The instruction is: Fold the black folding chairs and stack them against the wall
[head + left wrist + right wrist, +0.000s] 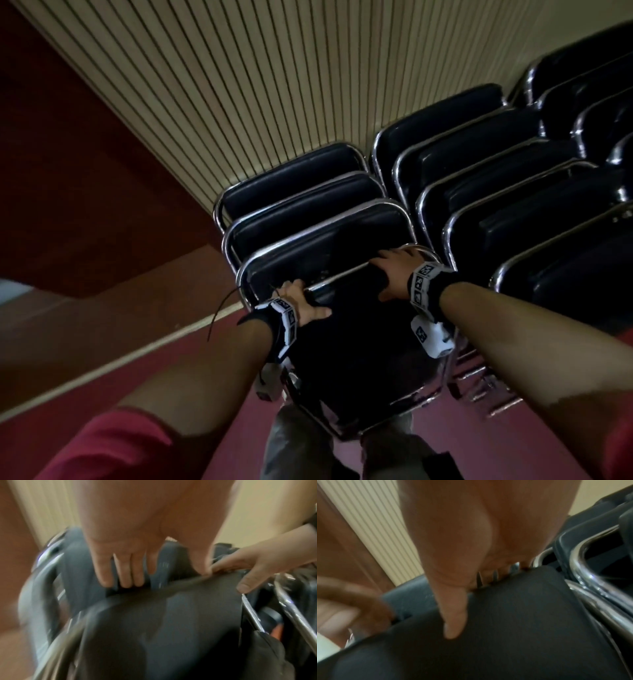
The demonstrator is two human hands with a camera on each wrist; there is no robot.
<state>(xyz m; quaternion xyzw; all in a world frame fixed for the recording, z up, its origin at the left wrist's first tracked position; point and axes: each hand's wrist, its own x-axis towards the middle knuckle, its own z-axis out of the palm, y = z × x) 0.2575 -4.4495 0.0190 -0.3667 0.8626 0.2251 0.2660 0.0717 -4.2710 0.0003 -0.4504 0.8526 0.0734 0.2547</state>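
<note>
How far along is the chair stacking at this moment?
Done: three folded chairs lean in a row at the slatted wall, with longer rows of folded chairs to their right. In hand: the left hand and right hand both grip the top edge of a fourth folded chair, being set against the left row. Left: releasing it; whether unfolded chairs remain elsewhere cannot be told.

Folded chair (pixel 359 342): padded black seat, matt, smooth, vinyl-like; frame tube (pixel 342 277) polished chrome metal, bright highlights. Stacked chairs (pixel 479 164): same black padding with faint sheen, chrome frames glossy. Wall panel (pixel 239 85): cream, ribbed with fine vertical grooves, matt. Floor (pixel 222 370): dull red, matt. Wrist bands (pixel 424 287): black cloth with white printed tags.
</note>
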